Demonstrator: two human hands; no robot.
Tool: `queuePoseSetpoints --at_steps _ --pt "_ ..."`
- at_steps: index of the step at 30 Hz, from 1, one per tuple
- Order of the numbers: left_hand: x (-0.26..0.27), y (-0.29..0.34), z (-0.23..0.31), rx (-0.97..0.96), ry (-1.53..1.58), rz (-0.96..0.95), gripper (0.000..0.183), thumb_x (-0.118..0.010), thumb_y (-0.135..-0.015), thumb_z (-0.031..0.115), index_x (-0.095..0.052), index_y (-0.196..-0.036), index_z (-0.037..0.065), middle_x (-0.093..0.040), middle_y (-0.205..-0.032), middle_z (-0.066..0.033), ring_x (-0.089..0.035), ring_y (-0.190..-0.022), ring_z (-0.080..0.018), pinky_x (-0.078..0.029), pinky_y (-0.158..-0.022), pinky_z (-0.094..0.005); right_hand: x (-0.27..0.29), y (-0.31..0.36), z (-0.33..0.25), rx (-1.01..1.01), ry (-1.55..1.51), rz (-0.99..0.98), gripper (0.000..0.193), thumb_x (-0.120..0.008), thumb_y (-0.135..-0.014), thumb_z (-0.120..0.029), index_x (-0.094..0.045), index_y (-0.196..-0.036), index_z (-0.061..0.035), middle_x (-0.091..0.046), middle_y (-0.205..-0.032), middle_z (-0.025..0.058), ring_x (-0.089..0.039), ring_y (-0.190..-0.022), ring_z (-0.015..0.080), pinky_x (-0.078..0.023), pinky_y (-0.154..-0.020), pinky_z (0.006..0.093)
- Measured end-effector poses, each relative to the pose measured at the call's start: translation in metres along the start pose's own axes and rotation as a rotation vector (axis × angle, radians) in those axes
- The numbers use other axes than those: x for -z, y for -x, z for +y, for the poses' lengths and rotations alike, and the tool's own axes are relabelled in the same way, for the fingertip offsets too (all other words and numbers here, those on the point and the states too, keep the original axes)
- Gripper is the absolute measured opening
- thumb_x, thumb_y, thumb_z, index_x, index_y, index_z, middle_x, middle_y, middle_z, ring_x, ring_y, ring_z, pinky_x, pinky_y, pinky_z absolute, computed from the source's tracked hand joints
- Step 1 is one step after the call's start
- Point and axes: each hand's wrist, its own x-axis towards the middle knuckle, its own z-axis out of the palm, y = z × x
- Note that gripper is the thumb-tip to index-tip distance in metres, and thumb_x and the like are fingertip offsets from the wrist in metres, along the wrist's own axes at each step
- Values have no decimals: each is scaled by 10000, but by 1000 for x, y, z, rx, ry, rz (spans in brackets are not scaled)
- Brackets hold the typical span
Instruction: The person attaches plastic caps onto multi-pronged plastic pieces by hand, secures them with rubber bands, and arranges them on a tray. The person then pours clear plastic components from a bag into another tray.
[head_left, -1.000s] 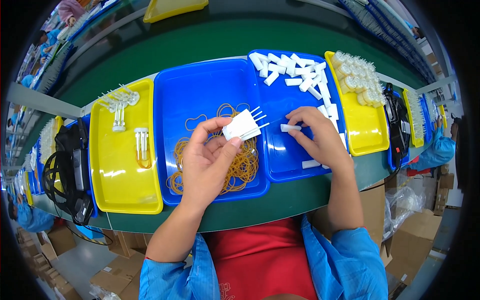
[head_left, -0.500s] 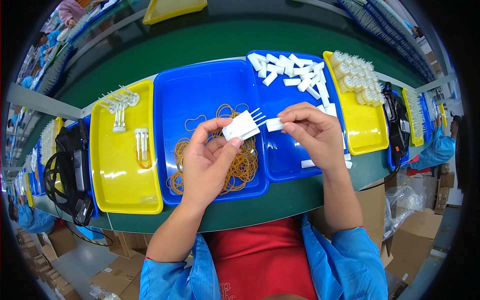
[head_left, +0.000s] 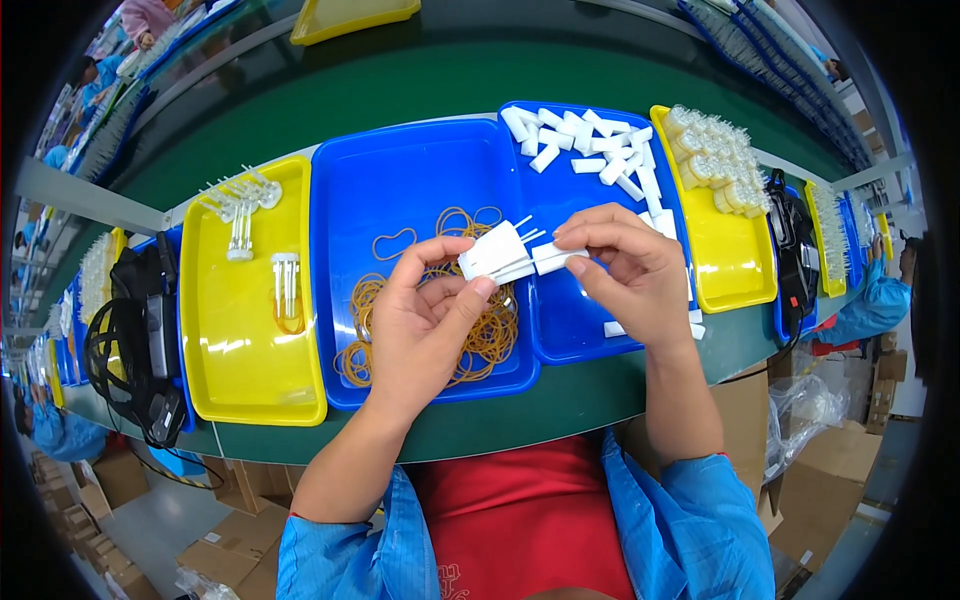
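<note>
My left hand [head_left: 420, 320] grips a flat white plastic block [head_left: 492, 253] between thumb and fingers; several thin white prongs [head_left: 528, 230] stick out of its right end. Pinched in my right hand [head_left: 640, 275] is a small white rectangular sleeve [head_left: 558, 258]. Its left end lies against the block's near right corner, lined up along the prongs' direction. Whether a prong runs inside the sleeve cannot be seen. Both hands hover over the blue trays, with a heap of brown rubber bands [head_left: 490, 335] below the left one.
A blue tray [head_left: 350, 180] holds the bands; the blue tray [head_left: 570, 340] beside it holds loose white sleeves [head_left: 590, 140]. The left yellow tray [head_left: 250, 375] carries pronged white parts [head_left: 240, 225]. Clear bristly parts [head_left: 715, 160] fill the right yellow tray [head_left: 735, 285]. Black cables [head_left: 125, 350] lie far left.
The gap between the block and the sleeve has closed. My left hand has shifted slightly right, bringing the block against the sleeve, while my right hand stays almost in place.
</note>
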Motion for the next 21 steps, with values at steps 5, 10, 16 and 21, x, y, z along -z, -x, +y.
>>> queuePoseSetpoints --at_steps 5,10,16,21 --pt "1 -1 -2 -14 1 -3 398 -721 -1061 -13 -576 -1431 -30 -649 -1361 -167 -784 -1125 -239 -648 -870 -290 -1 -3 0 48 20 -33 285 -739 -928 142 -810 -1171 10 -751 -1210 141 -734 -1161 224 -620 -972 311" --pt "2 1 -2 -17 -4 -1 395 -723 -1061 -8 -572 -1426 -35 -657 -1351 -175 -792 -1116 -245 -654 -870 -293 0 -6 0 97 190 -15 297 -756 -917 132 -817 -1171 -8 -763 -1191 128 -744 -1113 214 -605 -883 289" --pt "1 0 0 -14 -14 1 387 -719 -1064 -5 -570 -1420 -39 -672 -1329 -172 -796 -1116 -251 -667 -883 -303 0 -5 2 157 187 -11 298 -770 -909 121 -822 -1164 -25 -769 -1182 115 -740 -1068 190 -585 -834 283" --pt "2 1 -2 -7 3 0 383 -717 -1067 0 -569 -1418 -40 -669 -1338 -178 -798 -1116 -257 -672 -883 -310 -1 -6 2 155 243 11 288 -777 -906 118 -826 -1151 -26 -770 -1180 113 -733 -1048 183 -574 -818 276"
